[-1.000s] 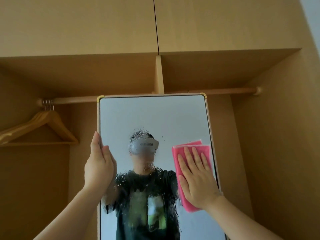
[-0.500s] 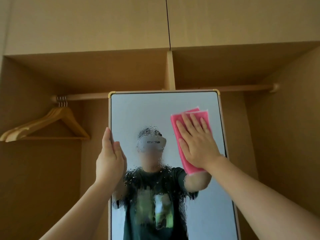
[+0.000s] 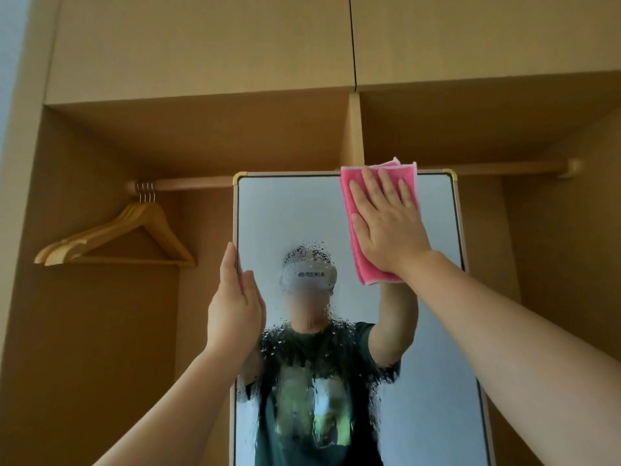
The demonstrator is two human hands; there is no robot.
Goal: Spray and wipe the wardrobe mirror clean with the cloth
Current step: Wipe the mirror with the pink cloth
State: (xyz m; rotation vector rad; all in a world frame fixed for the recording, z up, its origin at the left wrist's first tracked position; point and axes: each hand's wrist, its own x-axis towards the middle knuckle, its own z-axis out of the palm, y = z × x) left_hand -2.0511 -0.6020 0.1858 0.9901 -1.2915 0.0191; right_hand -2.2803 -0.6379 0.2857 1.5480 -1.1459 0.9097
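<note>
Right grip (image 3: pixel 386 230), spread flat, presses the cloth (image 3: pixel 351 186) against the mirror (image 3: pixel 292 213) top; droplets (image 3: pixel 302 341) lie below-left, nearer the edge-clasping left grip (image 3: pixel 235 304).

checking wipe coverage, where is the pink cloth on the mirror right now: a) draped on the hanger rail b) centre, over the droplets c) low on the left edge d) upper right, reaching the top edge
d: the right hand presses the folded pink cloth flat on the upper right of the tall gold-cornered mirror, the cloth's top overlapping the frame's top edge, while the spray droplets sit lower, at the centre.
</note>
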